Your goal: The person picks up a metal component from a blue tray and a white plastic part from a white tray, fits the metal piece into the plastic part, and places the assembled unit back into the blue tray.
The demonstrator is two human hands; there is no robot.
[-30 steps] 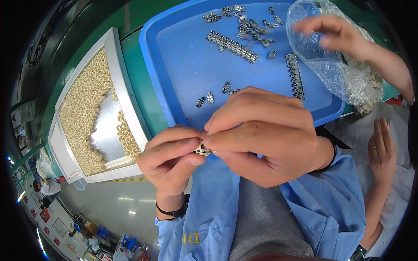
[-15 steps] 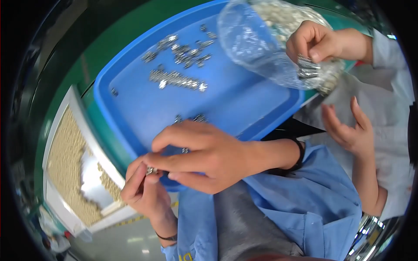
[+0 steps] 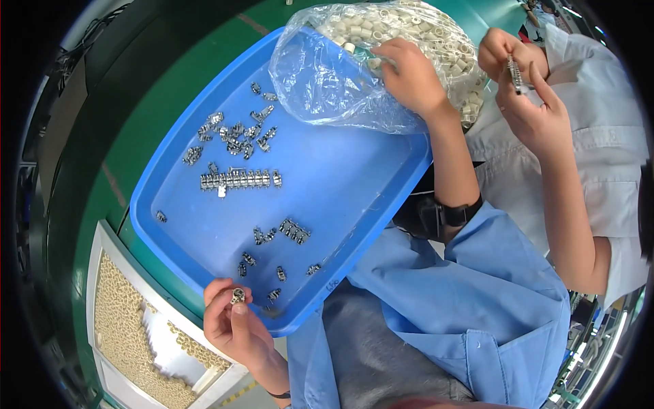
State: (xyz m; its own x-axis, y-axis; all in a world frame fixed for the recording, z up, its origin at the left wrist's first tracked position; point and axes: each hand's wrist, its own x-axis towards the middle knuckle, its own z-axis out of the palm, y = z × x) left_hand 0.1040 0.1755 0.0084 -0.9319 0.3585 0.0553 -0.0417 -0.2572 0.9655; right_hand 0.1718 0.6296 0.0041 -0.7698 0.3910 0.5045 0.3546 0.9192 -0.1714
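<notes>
My left hand [image 3: 238, 327] is closed, pinching a small round metal part [image 3: 238, 296] between thumb and fingertips at the near left rim of a blue tray [image 3: 327, 204]. Over a clear plastic bag [image 3: 327, 88] at the far right, my right hand [image 3: 412, 78] reaches among cream-coloured short tubes [image 3: 429, 31], its thumb and fingers apart. One tube [image 3: 374, 63] lies by the fingertips; I see none gripped. Inside the tray lie loose silver metal parts [image 3: 238, 140], a joined row of them [image 3: 238, 179] and a shorter joined block [image 3: 294, 231].
Left of the blue tray stands a white-framed tray [image 3: 146, 286] with many small beige rings [image 3: 119, 307]. A co-worker's hands [image 3: 528, 102] at the right hold a metal strip of joined parts [image 3: 514, 73]. A green table surface [image 3: 197, 41] lies beneath.
My right hand has left my left hand and moved far right to the bag. My left hand still holds its part. The co-worker's two hands have come together at the metal strip.
</notes>
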